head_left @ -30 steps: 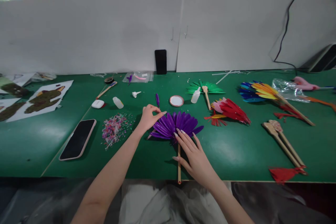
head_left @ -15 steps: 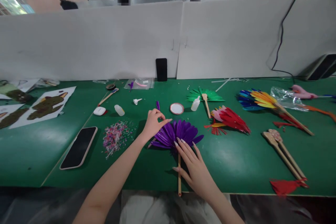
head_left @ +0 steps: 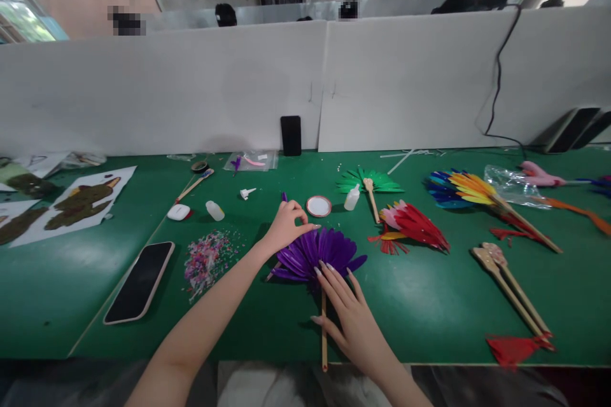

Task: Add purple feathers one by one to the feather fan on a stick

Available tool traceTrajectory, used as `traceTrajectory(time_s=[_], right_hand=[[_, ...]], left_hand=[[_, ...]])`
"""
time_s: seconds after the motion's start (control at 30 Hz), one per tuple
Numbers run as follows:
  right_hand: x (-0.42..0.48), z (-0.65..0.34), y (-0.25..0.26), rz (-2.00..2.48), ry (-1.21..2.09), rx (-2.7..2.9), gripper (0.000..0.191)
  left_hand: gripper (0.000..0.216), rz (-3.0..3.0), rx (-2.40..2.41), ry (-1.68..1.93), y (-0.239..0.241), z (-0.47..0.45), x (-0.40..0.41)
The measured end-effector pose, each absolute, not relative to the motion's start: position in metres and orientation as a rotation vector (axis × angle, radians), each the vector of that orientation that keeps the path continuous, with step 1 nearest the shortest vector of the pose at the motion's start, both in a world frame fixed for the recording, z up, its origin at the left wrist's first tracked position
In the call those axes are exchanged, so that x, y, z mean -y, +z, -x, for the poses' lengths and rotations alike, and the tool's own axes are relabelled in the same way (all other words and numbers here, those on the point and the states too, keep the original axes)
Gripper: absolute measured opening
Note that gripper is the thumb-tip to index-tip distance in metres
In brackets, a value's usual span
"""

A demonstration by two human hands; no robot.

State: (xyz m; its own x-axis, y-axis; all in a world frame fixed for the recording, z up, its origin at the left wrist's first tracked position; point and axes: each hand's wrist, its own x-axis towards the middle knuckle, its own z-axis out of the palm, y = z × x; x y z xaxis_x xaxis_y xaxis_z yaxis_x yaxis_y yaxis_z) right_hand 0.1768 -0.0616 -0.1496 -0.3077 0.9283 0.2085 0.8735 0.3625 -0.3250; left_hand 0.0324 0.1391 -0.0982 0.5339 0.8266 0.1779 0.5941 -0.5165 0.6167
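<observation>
A purple feather fan (head_left: 329,248) on a wooden handle (head_left: 325,346) lies in front of me, its feathers spread out. My right hand (head_left: 351,318) rests flat over the fan's base, fingers stretched out and thumb across the handle. At the fan's upper left edge, my left hand (head_left: 289,229) is closed in a pinch; what is between its fingertips is hidden. A purple tip (head_left: 284,197) shows just behind that hand. A thin stick end (head_left: 272,272) pokes out at the fan's left side.
Left are a phone (head_left: 140,283), colourful bits (head_left: 207,261) and a small bottle (head_left: 214,210). Beyond the fan sit a round white lid (head_left: 319,206), a glue bottle (head_left: 352,198) and a green fan (head_left: 389,183). Red feathers (head_left: 422,229) and wooden sticks (head_left: 515,296) lie right.
My view has tilted up slightly, so everything sits lower. My left hand has shifted slightly right along the fan's upper edge. My right hand stays on the fan's base.
</observation>
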Motion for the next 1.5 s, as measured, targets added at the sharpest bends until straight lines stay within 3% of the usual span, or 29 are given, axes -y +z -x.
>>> traceTrajectory(time_s=[0.4,0.77,1.5], right_hand=[[0.062,-0.177,-0.153,1.567,0.208,2.241,0.069],[0.061,-0.177,-0.152,1.554,0.179,2.210,0.068],[0.052,-0.172,-0.152,1.589,0.175,2.188,0.069]], left_hand=[[0.032,-2.284,-1.095,0.449,-0.114,-0.041,-0.157],[0.034,-2.280,-1.167,0.491,-0.108,-0.020,-0.160],[0.017,-2.350,-1.095,0.522,-0.109,-0.038,-0.144]])
